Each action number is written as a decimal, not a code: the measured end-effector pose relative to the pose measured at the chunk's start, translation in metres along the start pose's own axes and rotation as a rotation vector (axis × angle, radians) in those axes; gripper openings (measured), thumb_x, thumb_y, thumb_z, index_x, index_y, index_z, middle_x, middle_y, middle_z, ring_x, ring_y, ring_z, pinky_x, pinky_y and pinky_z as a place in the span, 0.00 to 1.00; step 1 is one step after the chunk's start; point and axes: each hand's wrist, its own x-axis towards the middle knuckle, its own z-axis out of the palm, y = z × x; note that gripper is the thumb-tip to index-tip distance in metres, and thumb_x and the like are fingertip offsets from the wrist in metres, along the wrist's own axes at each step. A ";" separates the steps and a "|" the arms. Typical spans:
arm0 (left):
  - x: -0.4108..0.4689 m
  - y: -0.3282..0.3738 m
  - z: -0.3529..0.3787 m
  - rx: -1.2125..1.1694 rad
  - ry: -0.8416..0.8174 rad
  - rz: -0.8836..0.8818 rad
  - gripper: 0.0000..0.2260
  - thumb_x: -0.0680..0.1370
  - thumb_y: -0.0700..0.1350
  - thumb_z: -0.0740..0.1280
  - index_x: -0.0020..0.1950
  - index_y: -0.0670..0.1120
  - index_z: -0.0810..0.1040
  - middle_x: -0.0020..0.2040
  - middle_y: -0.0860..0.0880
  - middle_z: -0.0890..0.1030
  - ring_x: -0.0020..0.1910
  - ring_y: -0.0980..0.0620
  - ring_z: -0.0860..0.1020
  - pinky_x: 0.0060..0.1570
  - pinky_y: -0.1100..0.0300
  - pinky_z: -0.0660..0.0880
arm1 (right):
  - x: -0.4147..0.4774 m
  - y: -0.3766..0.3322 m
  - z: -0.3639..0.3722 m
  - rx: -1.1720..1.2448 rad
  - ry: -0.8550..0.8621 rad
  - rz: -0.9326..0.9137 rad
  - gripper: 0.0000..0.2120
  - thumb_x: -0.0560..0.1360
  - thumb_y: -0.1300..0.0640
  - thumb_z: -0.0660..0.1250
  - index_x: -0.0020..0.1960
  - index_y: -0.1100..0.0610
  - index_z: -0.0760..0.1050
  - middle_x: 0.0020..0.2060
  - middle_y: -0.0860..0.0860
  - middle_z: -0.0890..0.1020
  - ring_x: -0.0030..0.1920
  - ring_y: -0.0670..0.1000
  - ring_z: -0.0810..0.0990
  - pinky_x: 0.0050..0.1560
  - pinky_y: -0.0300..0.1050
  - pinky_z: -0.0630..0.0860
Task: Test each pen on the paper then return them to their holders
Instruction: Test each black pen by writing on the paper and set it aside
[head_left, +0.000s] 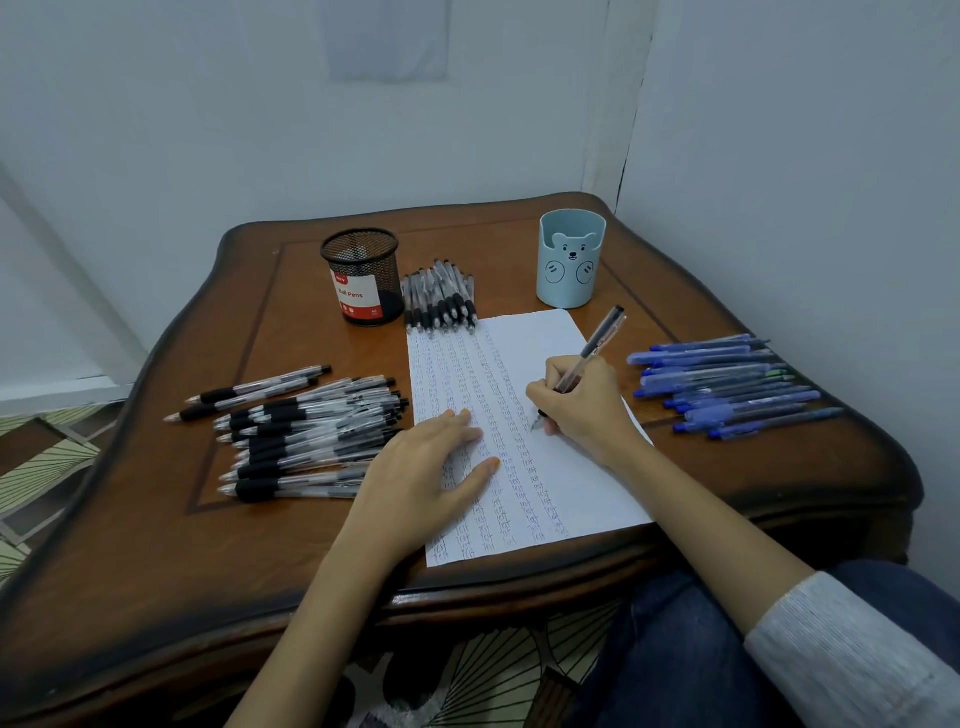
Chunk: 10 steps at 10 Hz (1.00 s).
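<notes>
A white paper (540, 353) covered in columns of blue scribbles lies on the brown table (311, 545). My right hand (582, 405) grips a clear black-capped pen (597, 345) with its tip on the paper. My left hand (421, 478) rests flat on the paper's left side, fingers straight. A black mesh holder (362, 278) stands at the back left, a light blue bear holder (570, 257) at the back right. Black-grip pens lie in a pile (306, 436) to the left and a bundle (440, 296) above the paper. Blue pens (727, 384) lie to the right.
The table sits in a corner, with walls close behind and on the right. Its front edge runs just below the paper. My knee in dark jeans (691, 644) is under the front right. Patterned floor (47, 457) shows at the left.
</notes>
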 end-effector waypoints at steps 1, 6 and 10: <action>0.000 0.000 0.000 -0.006 0.004 0.001 0.20 0.77 0.57 0.65 0.65 0.49 0.76 0.69 0.52 0.72 0.69 0.58 0.68 0.68 0.58 0.66 | 0.000 0.001 0.001 -0.022 0.004 -0.023 0.16 0.71 0.71 0.65 0.29 0.61 0.65 0.22 0.55 0.68 0.19 0.49 0.73 0.24 0.39 0.71; 0.001 -0.002 0.000 -0.009 -0.014 -0.007 0.25 0.75 0.62 0.60 0.65 0.49 0.76 0.69 0.53 0.72 0.69 0.58 0.68 0.68 0.53 0.67 | 0.003 -0.003 -0.006 0.289 0.019 0.166 0.17 0.76 0.67 0.65 0.29 0.60 0.67 0.23 0.56 0.71 0.17 0.45 0.67 0.18 0.34 0.58; 0.002 -0.002 0.000 -0.019 -0.026 -0.015 0.25 0.74 0.63 0.60 0.64 0.50 0.77 0.69 0.53 0.73 0.69 0.58 0.68 0.68 0.53 0.68 | -0.004 -0.012 -0.016 0.292 -0.018 0.108 0.10 0.80 0.51 0.63 0.53 0.54 0.80 0.22 0.52 0.72 0.22 0.47 0.66 0.24 0.37 0.65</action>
